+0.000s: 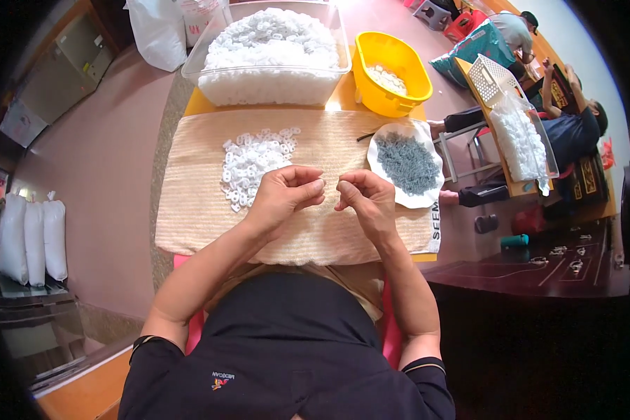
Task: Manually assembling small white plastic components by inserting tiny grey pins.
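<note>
Above a beige ribbed towel [196,217], my two hands face each other with a small gap between them. My left hand [285,199] is closed in a pinch, thumb against forefinger, beside a heap of small white plastic pieces [253,162]. My right hand [371,203] pinches too, its fingertips bent inward. Anything between the fingertips is too small to make out. Just right of my right hand, a white round dish [432,189] bears a pile of small thin grey parts [407,164].
Behind the towel stand a clear plastic tub [287,87] heaped with white pieces and a yellow basin [392,105] with a few pale pieces. A short dark stick [365,136] lies near the dish. At right, people sit around another table [500,133]. White sacks [31,238] stand at left.
</note>
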The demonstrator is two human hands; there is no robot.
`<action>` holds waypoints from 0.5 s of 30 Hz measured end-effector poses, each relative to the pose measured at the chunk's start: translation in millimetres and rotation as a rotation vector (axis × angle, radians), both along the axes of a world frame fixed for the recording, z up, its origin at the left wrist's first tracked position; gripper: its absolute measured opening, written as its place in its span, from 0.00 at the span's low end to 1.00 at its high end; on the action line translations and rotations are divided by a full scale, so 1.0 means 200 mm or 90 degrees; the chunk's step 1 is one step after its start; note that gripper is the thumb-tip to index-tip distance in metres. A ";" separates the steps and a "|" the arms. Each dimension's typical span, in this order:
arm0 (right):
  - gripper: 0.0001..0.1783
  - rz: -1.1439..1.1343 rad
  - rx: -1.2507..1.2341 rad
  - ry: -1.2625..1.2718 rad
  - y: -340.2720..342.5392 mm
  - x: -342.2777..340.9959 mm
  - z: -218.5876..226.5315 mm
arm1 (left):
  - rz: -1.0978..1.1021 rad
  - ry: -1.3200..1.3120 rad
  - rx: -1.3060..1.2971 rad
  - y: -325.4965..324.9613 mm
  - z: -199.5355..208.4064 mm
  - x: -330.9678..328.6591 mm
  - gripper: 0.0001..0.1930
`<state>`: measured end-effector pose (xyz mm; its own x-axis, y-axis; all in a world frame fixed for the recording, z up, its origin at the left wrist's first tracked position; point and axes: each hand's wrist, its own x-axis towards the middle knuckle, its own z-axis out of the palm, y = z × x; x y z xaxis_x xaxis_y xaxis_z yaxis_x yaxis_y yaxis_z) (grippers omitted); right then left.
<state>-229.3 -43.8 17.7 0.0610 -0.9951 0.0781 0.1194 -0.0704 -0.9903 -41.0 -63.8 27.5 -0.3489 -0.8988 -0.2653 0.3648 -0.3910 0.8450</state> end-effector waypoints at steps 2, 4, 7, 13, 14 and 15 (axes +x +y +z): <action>0.06 0.001 0.004 -0.003 0.00 0.01 0.00 | 0.002 0.001 0.043 0.01 0.00 0.01 0.09; 0.06 0.005 0.005 -0.011 0.00 0.02 -0.01 | -0.002 0.017 0.053 0.02 -0.02 0.01 0.09; 0.06 0.008 0.015 0.006 0.00 0.02 -0.02 | -0.007 0.045 0.062 0.02 -0.06 0.02 0.10; 0.06 0.011 0.024 0.003 -0.01 0.02 -0.04 | -0.006 0.078 0.050 0.04 -0.03 0.01 0.13; 0.06 0.012 0.025 0.005 -0.01 0.02 -0.05 | -0.011 0.067 0.061 0.04 -0.03 0.01 0.13; 0.06 0.013 0.028 0.000 -0.01 0.02 -0.05 | -0.011 0.068 0.063 0.04 -0.03 0.02 0.13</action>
